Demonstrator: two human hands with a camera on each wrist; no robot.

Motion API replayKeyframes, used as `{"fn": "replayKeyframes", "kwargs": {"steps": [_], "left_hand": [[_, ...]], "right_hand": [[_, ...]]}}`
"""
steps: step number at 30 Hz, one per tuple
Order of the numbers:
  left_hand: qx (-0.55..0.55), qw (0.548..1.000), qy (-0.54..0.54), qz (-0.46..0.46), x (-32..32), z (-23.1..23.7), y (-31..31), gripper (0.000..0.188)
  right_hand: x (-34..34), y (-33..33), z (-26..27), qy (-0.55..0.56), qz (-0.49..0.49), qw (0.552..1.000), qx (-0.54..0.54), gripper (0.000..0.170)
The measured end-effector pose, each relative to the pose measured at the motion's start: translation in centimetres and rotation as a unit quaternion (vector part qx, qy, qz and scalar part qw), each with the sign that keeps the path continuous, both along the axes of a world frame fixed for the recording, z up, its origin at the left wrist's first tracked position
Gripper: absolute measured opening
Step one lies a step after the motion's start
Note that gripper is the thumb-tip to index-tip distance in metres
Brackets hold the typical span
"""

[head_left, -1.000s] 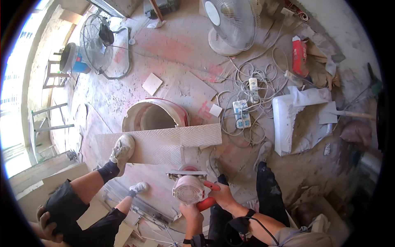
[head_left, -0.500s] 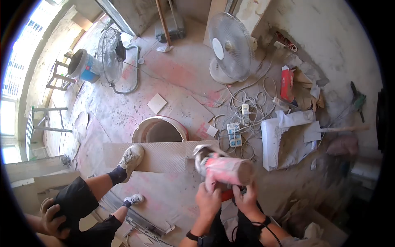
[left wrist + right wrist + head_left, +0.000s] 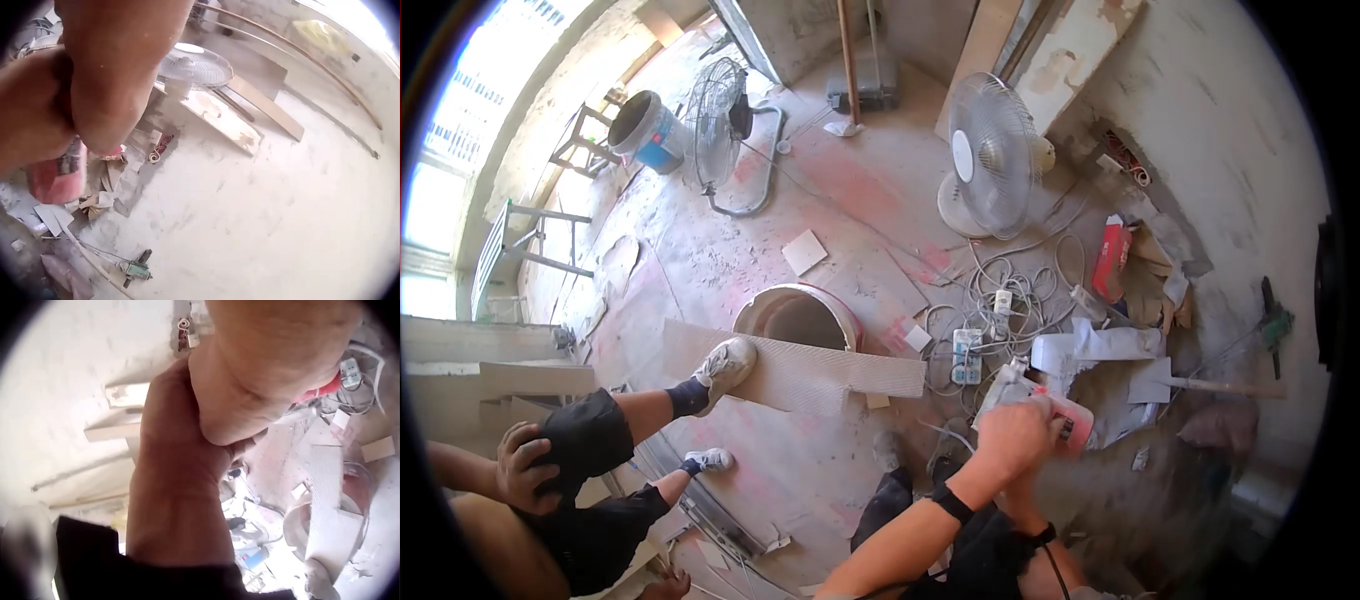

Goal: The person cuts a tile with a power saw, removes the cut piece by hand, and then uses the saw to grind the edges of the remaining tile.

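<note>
A dusty red handheld tile cutter (image 3: pixel 1072 420) is raised in front of me, right of the middle in the head view. My left hand (image 3: pixel 1015 437) grips it from above, its arm crossing in from the lower left. Below and mostly behind it, my right hand (image 3: pixel 1022 502) also holds the cutter. In the left wrist view, the red motor end (image 3: pixel 59 175) shows beneath the hands. The cutter's metal base plate (image 3: pixel 1005 385) points away from me. Left of it, a long tile with a ribbed back (image 3: pixel 820 375) lies across a round bucket (image 3: pixel 795 312).
Another person's shoe (image 3: pixel 727 368) presses on the tile; their hand (image 3: pixel 527 468) rests on their knee. Coiled cables and power strips (image 3: pixel 967 356) lie beyond the cutter, beside a torn white package (image 3: pixel 1100 345). Two fans stand farther back, the white one (image 3: pixel 990 155) nearer the wall.
The cutter has turned and moved from near the tile, up and to the right, toward the white package. My left hand has come over the top of it. The other person's foot stays on the tile.
</note>
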State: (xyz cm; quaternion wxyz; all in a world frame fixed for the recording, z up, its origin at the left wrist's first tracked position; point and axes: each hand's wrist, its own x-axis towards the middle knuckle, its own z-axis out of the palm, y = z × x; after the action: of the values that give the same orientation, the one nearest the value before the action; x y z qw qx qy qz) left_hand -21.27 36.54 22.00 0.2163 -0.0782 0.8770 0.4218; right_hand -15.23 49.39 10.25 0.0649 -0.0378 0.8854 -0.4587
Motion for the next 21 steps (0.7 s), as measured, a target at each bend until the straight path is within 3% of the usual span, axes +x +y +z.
{"fn": "replayKeyframes", "kwargs": {"steps": [1,4,5,6,7,8,9,11,13,15,17,21], "left_hand": [[-0.005,1.0,0.007,-0.008,-0.2,0.6,0.3,0.028],[0.076,0.973,0.069,0.208,2.0,-0.2,-2.1,0.036],[0.124,0.943,0.047,0.305,3.6,-2.0,-4.3,0.035],[0.102,0.918,0.025,0.382,5.2,-2.8,-7.3,0.033],[0.12,0.87,-0.025,0.477,8.2,-6.3,-10.3,0.04],[0.262,0.749,-0.085,0.602,11.5,-9.0,-14.0,0.049],[0.282,0.679,-0.136,0.664,14.9,-11.2,-18.0,0.055],[0.284,0.622,-0.127,0.719,22.1,-13.8,-23.2,0.057],[0.279,0.592,-0.124,0.746,27.4,-16.8,-26.8,0.058],[0.294,0.568,-0.124,0.759,28.7,-18.0,-28.3,0.06],[0.307,0.553,-0.129,0.764,28.0,-19.6,-29.3,0.062],[0.345,0.517,-0.177,0.763,24.6,-23.8,-28.4,0.068]], "right_hand": [[-1.3,0.5,1.8,-0.053,-0.05,0.992,-0.102,0.037],[-4.4,1.3,4.4,-0.214,-0.188,0.886,-0.367,0.031],[-5.1,1.6,4.2,-0.259,-0.237,0.834,-0.426,0.029],[-5.4,2.5,3.5,-0.303,-0.283,0.792,-0.449,0.028],[-5.9,3.5,2.9,-0.344,-0.326,0.747,-0.468,0.028],[-6.1,4.7,2.6,-0.365,-0.3,0.738,-0.482,0.031],[-6.3,5.6,2.3,-0.36,-0.294,0.737,-0.49,0.03],[-6.6,6.2,2.4,-0.355,-0.282,0.733,-0.507,0.027],[-7.2,4.3,5.7,-0.332,-0.336,0.76,-0.447,0.017],[-7.4,4.9,4.5,-0.318,-0.35,0.764,-0.439,0.019],[-7.3,5.2,3.1,-0.309,-0.342,0.76,-0.458,0.021],[-6.7,1.5,5.0,-0.308,-0.37,0.779,-0.401,0.007]]}}
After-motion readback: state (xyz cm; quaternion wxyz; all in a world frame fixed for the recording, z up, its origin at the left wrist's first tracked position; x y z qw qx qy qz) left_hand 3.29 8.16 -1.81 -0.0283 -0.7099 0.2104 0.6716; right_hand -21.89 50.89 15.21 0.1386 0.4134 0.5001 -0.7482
